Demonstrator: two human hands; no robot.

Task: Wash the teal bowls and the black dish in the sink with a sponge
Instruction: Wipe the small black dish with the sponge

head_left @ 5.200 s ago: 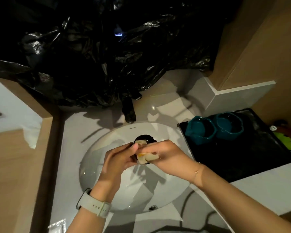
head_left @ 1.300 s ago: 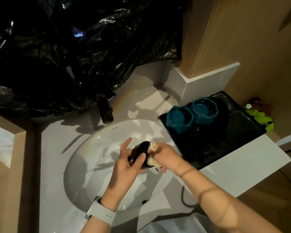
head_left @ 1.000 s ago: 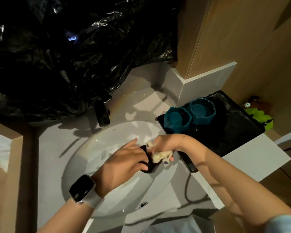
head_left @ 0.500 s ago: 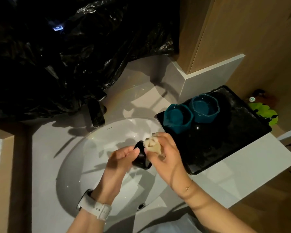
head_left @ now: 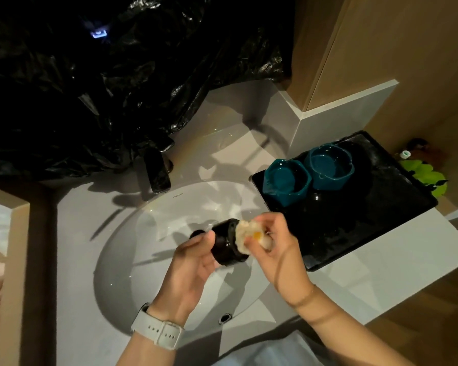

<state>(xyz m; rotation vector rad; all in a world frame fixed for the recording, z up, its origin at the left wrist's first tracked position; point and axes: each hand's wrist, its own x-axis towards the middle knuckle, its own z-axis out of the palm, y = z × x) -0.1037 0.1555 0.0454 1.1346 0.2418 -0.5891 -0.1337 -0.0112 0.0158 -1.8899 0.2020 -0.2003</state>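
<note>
Both your hands stay busy over the sink: since half a second ago your left hand has turned the gripped black dish sideways, right hand pinching the sponge at its mouth, so scrubbing continues while the teal bowls sit on the tray.

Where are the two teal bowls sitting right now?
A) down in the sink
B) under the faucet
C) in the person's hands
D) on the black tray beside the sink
D: both teal bowls stand side by side on the black tray, right of the sink.
</note>
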